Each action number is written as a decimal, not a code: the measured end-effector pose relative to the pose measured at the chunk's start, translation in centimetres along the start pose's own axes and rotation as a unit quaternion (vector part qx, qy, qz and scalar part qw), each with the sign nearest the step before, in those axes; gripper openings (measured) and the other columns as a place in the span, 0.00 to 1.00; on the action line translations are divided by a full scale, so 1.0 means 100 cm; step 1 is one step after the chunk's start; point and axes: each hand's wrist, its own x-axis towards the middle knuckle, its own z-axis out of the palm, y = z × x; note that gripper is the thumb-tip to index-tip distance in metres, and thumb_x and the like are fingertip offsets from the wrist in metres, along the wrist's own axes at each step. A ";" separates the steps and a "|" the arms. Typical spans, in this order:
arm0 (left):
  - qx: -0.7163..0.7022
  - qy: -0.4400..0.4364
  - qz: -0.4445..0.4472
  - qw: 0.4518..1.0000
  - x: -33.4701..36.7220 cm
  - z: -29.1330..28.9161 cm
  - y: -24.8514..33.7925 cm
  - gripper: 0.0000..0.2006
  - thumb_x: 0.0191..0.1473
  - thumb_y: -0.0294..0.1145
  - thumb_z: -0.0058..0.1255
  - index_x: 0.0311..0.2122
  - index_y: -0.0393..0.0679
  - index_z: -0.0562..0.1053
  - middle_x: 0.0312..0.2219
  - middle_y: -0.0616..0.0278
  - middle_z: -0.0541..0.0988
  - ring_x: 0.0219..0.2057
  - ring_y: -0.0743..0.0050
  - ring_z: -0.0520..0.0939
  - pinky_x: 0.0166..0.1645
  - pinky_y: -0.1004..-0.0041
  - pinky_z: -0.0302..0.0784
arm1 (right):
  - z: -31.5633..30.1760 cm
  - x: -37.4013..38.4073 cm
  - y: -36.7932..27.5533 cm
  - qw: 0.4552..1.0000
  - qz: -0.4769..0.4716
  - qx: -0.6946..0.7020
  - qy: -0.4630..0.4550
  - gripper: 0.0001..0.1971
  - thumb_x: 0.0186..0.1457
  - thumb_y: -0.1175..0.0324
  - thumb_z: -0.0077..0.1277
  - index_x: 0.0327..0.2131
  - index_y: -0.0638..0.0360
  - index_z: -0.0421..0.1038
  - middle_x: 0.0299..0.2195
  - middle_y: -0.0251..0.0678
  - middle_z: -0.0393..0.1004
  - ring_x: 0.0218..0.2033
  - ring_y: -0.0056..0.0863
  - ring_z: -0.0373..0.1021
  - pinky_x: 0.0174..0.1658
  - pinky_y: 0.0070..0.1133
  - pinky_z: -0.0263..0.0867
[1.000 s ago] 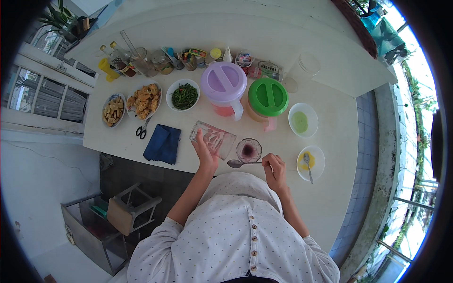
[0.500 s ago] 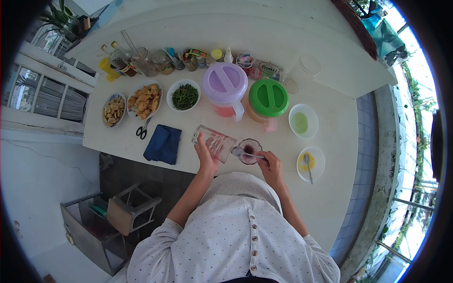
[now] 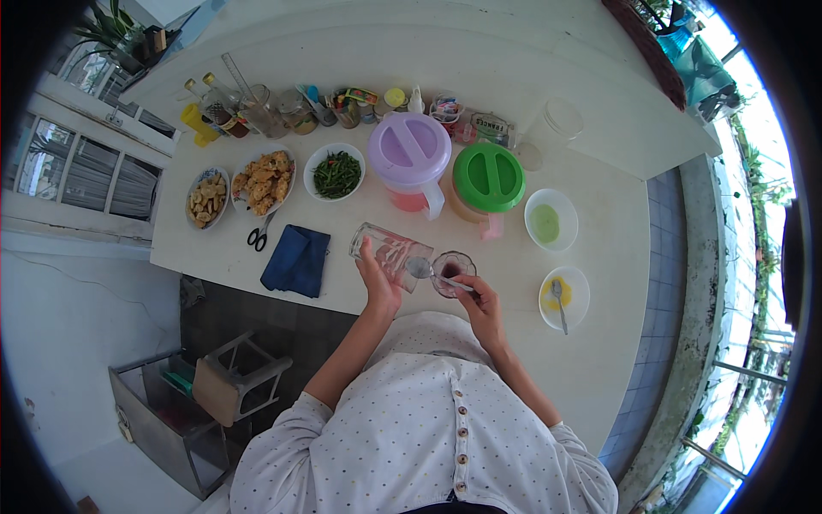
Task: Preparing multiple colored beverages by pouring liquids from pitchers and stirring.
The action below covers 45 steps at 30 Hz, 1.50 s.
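My left hand (image 3: 377,278) is wrapped round a clear drinking glass (image 3: 390,247), tipped on its side with its mouth toward the right. Pink streaks coat the inside of the glass. Between the fingers of my right hand (image 3: 485,307) is the handle of a metal spoon (image 3: 419,267), whose bowl is at the mouth of the glass; whether it is inside or just in front, I cannot tell. Under the spoon's handle stands a small scalloped glass bowl (image 3: 467,260) with dark purple-red contents at its bottom.
Behind are a purple-lidded pitcher (image 3: 408,147) and a green-lidded pitcher (image 3: 488,177). White bowls with green liquid (image 3: 545,224) and yellow liquid with a spoon (image 3: 575,319) stand right. Left are green beans (image 3: 336,176), fried food (image 3: 264,182), scissors (image 3: 259,237) and a blue cloth (image 3: 295,261).
My right hand has shifted left, carrying the spoon's bowl from beside the glass bowl's rim to the mouth of the tilted glass. My left hand has barely moved.
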 end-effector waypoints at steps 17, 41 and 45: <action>-0.019 0.143 -0.094 0.985 0.029 -0.027 -0.003 0.40 0.38 0.65 0.46 0.51 0.48 0.53 0.43 0.61 0.62 0.39 0.67 0.69 0.37 0.65 0.69 | -0.032 0.017 -0.020 0.886 -0.272 -0.374 -0.031 0.06 0.44 0.76 0.49 0.30 0.57 0.71 0.19 0.31 0.65 0.16 0.25 0.61 0.25 0.21 0.56; 0.038 0.007 -0.068 0.997 -0.002 0.009 0.004 0.37 0.41 0.68 0.32 0.36 0.38 0.69 0.28 0.60 0.75 0.29 0.70 0.76 0.32 0.75 0.71 | -0.009 0.017 0.037 0.986 0.153 -0.006 -0.058 0.15 0.54 0.62 0.42 0.21 0.63 0.68 0.11 0.24 0.58 0.11 0.12 0.55 0.15 0.12 0.51; 0.034 0.008 -0.065 0.997 -0.007 0.014 0.006 0.37 0.40 0.68 0.33 0.36 0.37 0.69 0.28 0.59 0.75 0.28 0.71 0.76 0.30 0.75 0.72 | -0.008 0.018 0.031 0.984 0.166 -0.014 -0.067 0.15 0.54 0.61 0.43 0.21 0.62 0.68 0.10 0.23 0.56 0.11 0.11 0.54 0.14 0.12 0.50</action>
